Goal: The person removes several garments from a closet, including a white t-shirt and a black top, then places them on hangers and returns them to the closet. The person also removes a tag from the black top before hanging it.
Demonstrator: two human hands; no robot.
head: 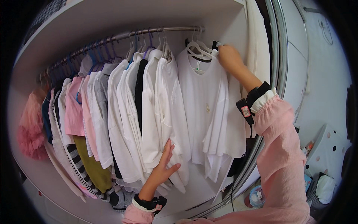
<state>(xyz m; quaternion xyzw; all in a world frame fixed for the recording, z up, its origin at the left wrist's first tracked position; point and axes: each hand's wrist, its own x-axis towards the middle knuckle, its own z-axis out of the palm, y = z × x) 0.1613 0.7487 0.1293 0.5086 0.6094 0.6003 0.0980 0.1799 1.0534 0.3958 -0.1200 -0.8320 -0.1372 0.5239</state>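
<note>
My left hand (163, 165), fingers apart and holding nothing, is against or just in front of the lower part of a white long-sleeved top (165, 112). My right hand (230, 57) is raised at the shoulder of a white T-shirt (200, 92) on the right side of the rail. Its fingers curl out of sight, so I cannot tell what they grip. A small black piece (215, 44) shows beside the fingertips. Two white hangers (197, 49) hang above the T-shirt's neckline, which has a tag inside. Another white garment (236, 126) hangs partly behind it.
Many garments crowd the metal rail (123, 35), including a pink top (75, 107), an olive garment (93, 165) and a coral tulle piece (32, 128). Sliding-door tracks (279, 42) edge the wardrobe. A lined bin (256, 196) stands on the floor, right. A cable (232, 196) runs down.
</note>
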